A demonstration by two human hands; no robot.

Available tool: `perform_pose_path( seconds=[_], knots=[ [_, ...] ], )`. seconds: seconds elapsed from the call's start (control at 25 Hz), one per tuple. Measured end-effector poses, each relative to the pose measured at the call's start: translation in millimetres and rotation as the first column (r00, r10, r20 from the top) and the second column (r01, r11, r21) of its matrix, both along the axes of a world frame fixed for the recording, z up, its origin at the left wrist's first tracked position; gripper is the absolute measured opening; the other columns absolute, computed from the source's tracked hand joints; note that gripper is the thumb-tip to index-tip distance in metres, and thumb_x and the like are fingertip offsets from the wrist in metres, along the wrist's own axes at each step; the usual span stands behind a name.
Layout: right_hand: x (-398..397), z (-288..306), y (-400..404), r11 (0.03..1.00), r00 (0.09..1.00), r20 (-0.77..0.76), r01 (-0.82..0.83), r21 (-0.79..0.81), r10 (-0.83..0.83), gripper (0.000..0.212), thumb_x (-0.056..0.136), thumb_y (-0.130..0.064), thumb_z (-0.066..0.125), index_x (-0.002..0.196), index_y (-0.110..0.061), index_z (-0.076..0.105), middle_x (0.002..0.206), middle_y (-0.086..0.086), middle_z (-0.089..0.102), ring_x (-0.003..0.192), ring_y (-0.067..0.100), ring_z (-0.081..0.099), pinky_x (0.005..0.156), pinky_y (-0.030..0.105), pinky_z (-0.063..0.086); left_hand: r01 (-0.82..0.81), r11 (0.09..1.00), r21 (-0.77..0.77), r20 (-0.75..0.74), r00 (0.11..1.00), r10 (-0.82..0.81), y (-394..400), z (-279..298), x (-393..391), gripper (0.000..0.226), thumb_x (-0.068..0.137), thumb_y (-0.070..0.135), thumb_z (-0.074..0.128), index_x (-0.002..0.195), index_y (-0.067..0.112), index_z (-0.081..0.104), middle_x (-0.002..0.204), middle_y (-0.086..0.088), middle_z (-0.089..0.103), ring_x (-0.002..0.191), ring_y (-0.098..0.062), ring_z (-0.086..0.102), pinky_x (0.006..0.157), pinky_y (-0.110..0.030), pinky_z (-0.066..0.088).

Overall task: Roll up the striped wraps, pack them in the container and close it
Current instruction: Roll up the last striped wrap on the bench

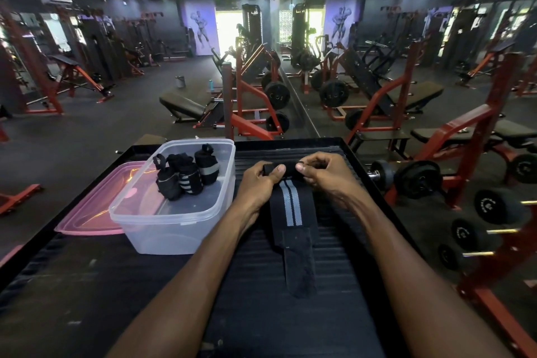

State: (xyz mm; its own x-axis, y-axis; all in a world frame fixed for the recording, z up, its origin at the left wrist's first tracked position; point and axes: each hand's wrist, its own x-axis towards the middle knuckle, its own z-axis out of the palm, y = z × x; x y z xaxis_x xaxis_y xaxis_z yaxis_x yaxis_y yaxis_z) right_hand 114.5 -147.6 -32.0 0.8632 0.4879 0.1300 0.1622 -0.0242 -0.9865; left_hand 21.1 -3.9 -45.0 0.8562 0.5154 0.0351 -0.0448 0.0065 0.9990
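Observation:
A black wrap with two grey stripes (pixel 290 206) lies stretched toward me on the dark tray table (pixel 334 145), its far end rolled into a small tube. My left hand (pixel 260 183) pinches the left end of that roll and my right hand (pixel 325 173) pinches the right end. A clear plastic container (pixel 174 229) stands open to the left of my hands, with three rolled wraps (pixel 186 174) upright inside. Its pink lid (pixel 96 209) lies flat under and beside the container's left side.
The table's raised rim runs along the far and right edges. A red rack of black dumbbells (pixel 494 206) stands close on the right. Gym benches and red machines (pixel 247 102) fill the floor beyond, with a mirror wall at centre right.

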Motion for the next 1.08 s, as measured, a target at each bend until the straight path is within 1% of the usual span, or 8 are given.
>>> perform_pose_path(
  seconds=[0.16, 0.28, 0.4, 0.48, 0.6, 0.8, 0.96, 1.08],
  knots=[
    [-4.2, -0.3, 1.6, 0.994, 0.988, -0.108, -0.113, -0.01, 0.111, 0.013, 0.091, -0.024, 0.073, 0.098, -0.013, 0.072, 0.082, 0.001, 0.067, 0.065, 0.01, 0.062, 0.059, 0.029, 0.053, 0.03, 0.999, 0.028, 0.034, 0.999, -0.031, 1.3, -0.5, -0.6, 0.013, 0.091, 0.007, 0.069, 0.099, 0.017, 0.07, 0.099, -0.004, 0.074, 0.097, -0.021, 0.07, 0.097, -0.043, 0.056],
    [-5.4, -2.3, 3.0, 0.996, 0.996, -0.028, -0.087, 0.021, 0.088, 0.005, 0.089, -0.013, 0.074, 0.093, -0.015, 0.074, 0.086, 0.003, 0.072, 0.071, 0.008, 0.069, 0.056, 0.024, 0.054, 0.049, 0.999, -0.001, 0.062, 0.997, -0.049, 0.8, -1.2, -0.8, 0.02, 0.089, 0.002, 0.069, 0.104, 0.015, 0.07, 0.1, -0.006, 0.075, 0.097, -0.022, 0.071, 0.097, -0.043, 0.056],
    [-1.4, -3.3, 2.5, 0.994, 0.996, 0.052, -0.071, 0.085, 0.067, 0.021, 0.079, -0.003, 0.08, 0.095, -0.017, 0.077, 0.099, 0.008, 0.076, 0.096, 0.024, 0.072, 0.083, 0.036, 0.059, 0.076, 0.984, -0.158, 0.044, 0.997, -0.07, 0.7, 0.2, 0.4, 0.023, 0.09, 0.017, 0.072, 0.111, 0.008, 0.068, 0.108, -0.014, 0.075, 0.103, -0.028, 0.072, 0.097, -0.046, 0.056],
    [-0.1, -3.4, 0.8, 0.99, 0.994, 0.057, -0.094, 0.103, 0.088, 0.027, 0.077, 0.002, 0.08, 0.093, -0.019, 0.079, 0.101, 0.008, 0.076, 0.099, 0.026, 0.071, 0.09, 0.041, 0.058, 0.085, 0.981, -0.173, 0.005, 0.996, -0.086, 0.1, -1.4, 2.8, 0.025, 0.094, 0.023, 0.068, 0.111, 0.006, 0.067, 0.108, -0.017, 0.074, 0.102, -0.03, 0.072, 0.097, -0.048, 0.055],
    [-0.7, -4.0, 2.7, 0.983, 0.989, -0.003, -0.148, 0.111, 0.149, 0.029, 0.078, 0.003, 0.078, 0.098, -0.018, 0.078, 0.105, 0.015, 0.075, 0.098, 0.029, 0.07, 0.088, 0.042, 0.058, 0.047, 0.994, -0.101, -0.003, 0.999, -0.048, 0.5, -2.4, 3.3, 0.009, 0.097, 0.015, 0.062, 0.104, 0.011, 0.067, 0.106, -0.016, 0.074, 0.1, -0.029, 0.072, 0.095, -0.047, 0.056],
    [-4.3, -1.3, 3.4, 0.981, 0.971, -0.143, -0.181, 0.073, 0.189, 0.015, 0.093, -0.019, 0.069, 0.105, -0.01, 0.073, 0.094, 0.008, 0.073, 0.082, 0.02, 0.066, 0.058, 0.024, 0.049, 0.06, 0.997, -0.045, 0.079, 0.995, -0.056, -1.5, -1.6, 2.7, 0.016, 0.095, 0.006, 0.062, 0.104, 0.018, 0.067, 0.108, -0.01, 0.073, 0.107, -0.029, 0.069, 0.097, -0.043, 0.055],
    [-6.2, 0.4, 1.2, 0.98, 0.988, -0.039, -0.144, 0.136, 0.151, 0.018, 0.09, -0.001, 0.068, 0.098, -0.016, 0.075, 0.097, 0.008, 0.076, 0.093, 0.021, 0.072, 0.077, 0.03, 0.058, 0.067, 0.978, -0.199, 0.069, 0.996, -0.054, 0.8, -1.1, 6.2, 0.026, 0.09, 0.034, 0.071, 0.106, 0.014, 0.067, 0.113, -0.011, 0.074, 0.11, -0.029, 0.069, 0.1, -0.05, 0.052],
    [-6.7, 0.9, -0.9, 0.982, 0.986, 0.014, -0.17, 0.086, 0.169, 0.025, 0.087, 0.006, 0.068, 0.104, -0.011, 0.075, 0.101, 0.016, 0.073, 0.094, 0.027, 0.069, 0.08, 0.033, 0.058, 0.081, 0.992, -0.097, -0.03, 0.996, -0.084, 1.6, -4.6, 5.1, 0.034, 0.093, 0.042, 0.065, 0.111, 0.013, 0.067, 0.108, -0.009, 0.076, 0.104, -0.026, 0.072, 0.097, -0.048, 0.054]
  ],
)
